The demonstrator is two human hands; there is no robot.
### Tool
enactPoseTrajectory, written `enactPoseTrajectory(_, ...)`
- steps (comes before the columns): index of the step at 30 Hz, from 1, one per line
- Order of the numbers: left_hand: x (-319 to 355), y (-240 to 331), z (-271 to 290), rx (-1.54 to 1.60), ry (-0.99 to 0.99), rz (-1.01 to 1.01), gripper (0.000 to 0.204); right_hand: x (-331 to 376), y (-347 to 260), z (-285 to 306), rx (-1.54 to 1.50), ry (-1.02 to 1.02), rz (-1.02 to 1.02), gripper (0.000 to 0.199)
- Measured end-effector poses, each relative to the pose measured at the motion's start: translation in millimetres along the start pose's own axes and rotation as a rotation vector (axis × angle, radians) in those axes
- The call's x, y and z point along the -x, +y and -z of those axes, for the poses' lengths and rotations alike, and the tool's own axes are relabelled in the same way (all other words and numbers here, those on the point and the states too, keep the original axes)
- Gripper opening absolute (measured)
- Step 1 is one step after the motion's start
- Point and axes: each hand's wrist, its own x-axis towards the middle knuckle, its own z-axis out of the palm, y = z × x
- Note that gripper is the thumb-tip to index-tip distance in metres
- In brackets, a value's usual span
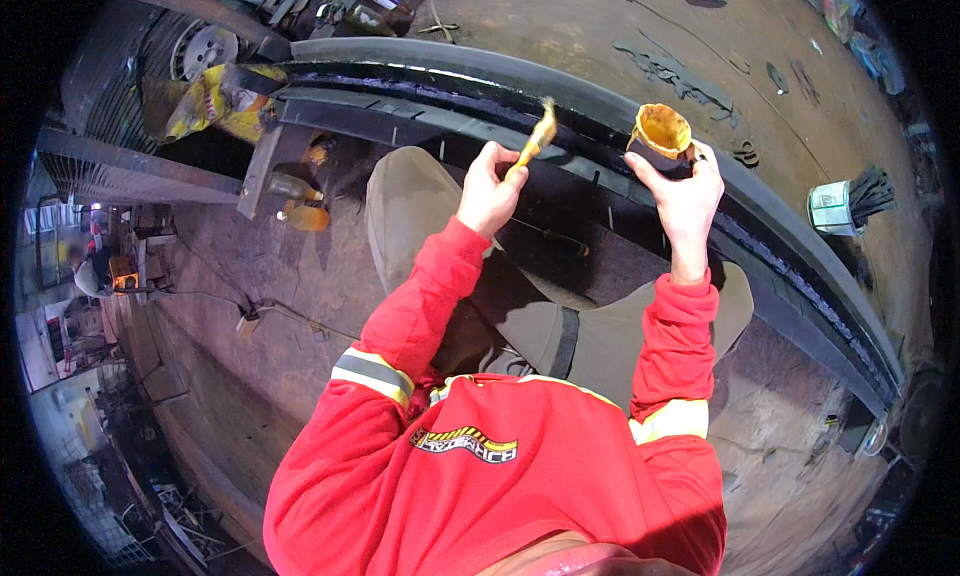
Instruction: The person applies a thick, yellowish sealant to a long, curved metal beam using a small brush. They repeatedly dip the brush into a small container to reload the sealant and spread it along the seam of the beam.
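In my left hand (pixel 490 191) is a thin, yellow-smeared stick (pixel 540 139), gripped between fingers and thumb and pointing up and away. Its tip is blurred, so I cannot tell whether it ends in a brush or a blade. My right hand (pixel 690 201) is closed around a small dark cup (pixel 655 158), whose rim and inside are caked with yellow-orange stuff. The stick is apart from the cup, to its left. Both hands are above a long dark metal beam (pixel 420 126), which runs across in front of my knees.
A yellow bag (pixel 215 101) lies at the beam's left end, with stained bottles (pixel 305 218) below it. On the right stands a tin full of dark rods (pixel 835 208). Scissors (pixel 746 154) and dark scraps (pixel 675 74) lie on the floor beyond the beam. A cable (pixel 290 309) crosses the left floor.
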Motion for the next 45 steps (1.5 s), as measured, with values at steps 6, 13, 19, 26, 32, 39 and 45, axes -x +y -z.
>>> enactPoseTrajectory(6,-35,-15,58,-0.242,0.101,0.022,0.014,0,-4,2,-0.013,0.015,0.013,0.058)
enactPoseTrajectory(13,-66,-51,114,-0.307,0.547,0.211,0.024,0,-6,1,-0.014,0.008,-0.004,0.059)
enactPoseTrajectory(19,-58,-28,64,-0.488,0.361,-0.048,0.02,1,-3,-1,0.006,0.005,0.01,0.059)
enactPoseTrajectory(26,-41,8,89,-0.524,0.096,-0.019,0.016,0,0,1,-0.003,-0.005,-0.005,0.056)
enactPoseTrajectory(32,-74,-22,131,-0.64,0.322,0.094,0.023,0,2,-1,-0.04,-0.015,0.002,0.059)
enactPoseTrajectory(39,-78,25,110,-0.135,0.314,0.237,0.017,1,1,2,-0.094,-0.02,-0.033,0.057)
enactPoseTrajectory(45,-69,57,136,-0.097,0.266,0.22,0.018,-2,5,2,-0.071,0.006,0.006,0.057)
